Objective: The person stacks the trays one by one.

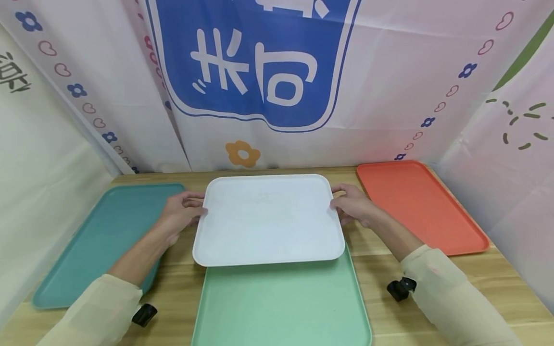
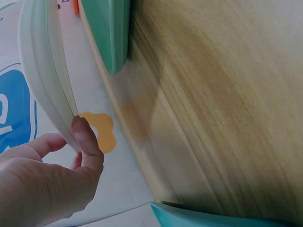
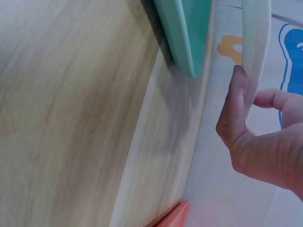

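Note:
A white rectangular tray [image 1: 268, 218] is held level in the air over the far part of a light green tray [image 1: 281, 302], hiding that tray's back half in the head view. My left hand [image 1: 183, 211] pinches the white tray's left edge, thumb on one face and fingers on the other. On the opposite edge, my right hand [image 1: 352, 204] grips it the same way. Both wrist views show a gap between the white tray and the green tray [image 2: 111, 33] lying on the wood. Nothing is seen on the white tray's surface.
A teal tray [image 1: 104, 240] lies on the wooden table [image 1: 389, 288] at the left, partly beneath my left forearm. An orange-red tray [image 1: 420, 206] lies at the right. Printed white cloth [image 1: 389, 72] hangs behind the table and along both sides.

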The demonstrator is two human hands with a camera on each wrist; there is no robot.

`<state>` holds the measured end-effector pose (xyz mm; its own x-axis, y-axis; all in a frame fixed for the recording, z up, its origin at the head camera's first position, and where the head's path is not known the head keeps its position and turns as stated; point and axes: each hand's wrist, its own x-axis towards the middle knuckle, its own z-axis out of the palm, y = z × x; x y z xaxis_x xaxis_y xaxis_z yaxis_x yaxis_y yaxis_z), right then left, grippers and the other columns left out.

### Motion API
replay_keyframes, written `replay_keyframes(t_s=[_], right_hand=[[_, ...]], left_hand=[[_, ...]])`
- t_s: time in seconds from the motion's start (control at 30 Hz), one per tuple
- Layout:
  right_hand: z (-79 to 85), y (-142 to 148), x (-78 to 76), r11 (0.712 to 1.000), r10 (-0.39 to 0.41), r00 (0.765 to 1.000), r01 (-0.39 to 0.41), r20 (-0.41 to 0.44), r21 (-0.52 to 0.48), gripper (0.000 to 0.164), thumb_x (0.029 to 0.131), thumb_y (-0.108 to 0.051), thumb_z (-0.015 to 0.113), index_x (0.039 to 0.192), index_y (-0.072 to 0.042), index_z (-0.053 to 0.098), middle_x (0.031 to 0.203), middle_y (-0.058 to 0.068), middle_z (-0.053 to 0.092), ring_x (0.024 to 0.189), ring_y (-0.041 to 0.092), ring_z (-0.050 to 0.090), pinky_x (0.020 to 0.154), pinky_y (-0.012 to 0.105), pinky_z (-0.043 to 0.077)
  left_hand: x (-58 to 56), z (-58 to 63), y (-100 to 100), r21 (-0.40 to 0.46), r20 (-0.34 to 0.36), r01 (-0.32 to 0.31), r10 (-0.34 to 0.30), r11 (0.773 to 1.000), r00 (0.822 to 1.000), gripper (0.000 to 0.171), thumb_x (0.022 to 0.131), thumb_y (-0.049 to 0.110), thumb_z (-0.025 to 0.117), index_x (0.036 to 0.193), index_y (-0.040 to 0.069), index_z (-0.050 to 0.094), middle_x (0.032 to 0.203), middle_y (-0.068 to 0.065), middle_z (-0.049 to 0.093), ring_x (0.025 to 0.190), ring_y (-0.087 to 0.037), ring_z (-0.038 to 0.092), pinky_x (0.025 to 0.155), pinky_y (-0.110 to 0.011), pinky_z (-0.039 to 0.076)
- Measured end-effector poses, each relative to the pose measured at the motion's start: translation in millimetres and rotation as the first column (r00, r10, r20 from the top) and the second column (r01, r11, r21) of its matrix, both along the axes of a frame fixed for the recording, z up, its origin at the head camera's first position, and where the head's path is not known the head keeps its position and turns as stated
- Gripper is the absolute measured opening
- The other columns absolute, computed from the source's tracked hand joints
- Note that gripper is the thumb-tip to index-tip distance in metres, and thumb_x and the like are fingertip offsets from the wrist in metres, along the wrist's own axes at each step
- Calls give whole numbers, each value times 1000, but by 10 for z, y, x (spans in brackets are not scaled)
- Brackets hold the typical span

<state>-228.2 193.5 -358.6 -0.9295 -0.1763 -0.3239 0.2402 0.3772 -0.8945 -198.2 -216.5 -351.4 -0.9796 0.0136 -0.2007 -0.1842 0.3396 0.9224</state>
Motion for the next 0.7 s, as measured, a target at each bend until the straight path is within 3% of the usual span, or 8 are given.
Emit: replay_keyframes(t_s=[0.7], right_hand=[[-32,105,118,997,68,998,-67,5,-26,47,88,-1,54,131,4,38,73,12,61,63,21,61,51,36,56]], left_hand=[[61,-11,5,7,15,58,-58,998,998,53,88,8,65,135,-3,43,94,-11,63,73,-16,65,58,-30,56]])
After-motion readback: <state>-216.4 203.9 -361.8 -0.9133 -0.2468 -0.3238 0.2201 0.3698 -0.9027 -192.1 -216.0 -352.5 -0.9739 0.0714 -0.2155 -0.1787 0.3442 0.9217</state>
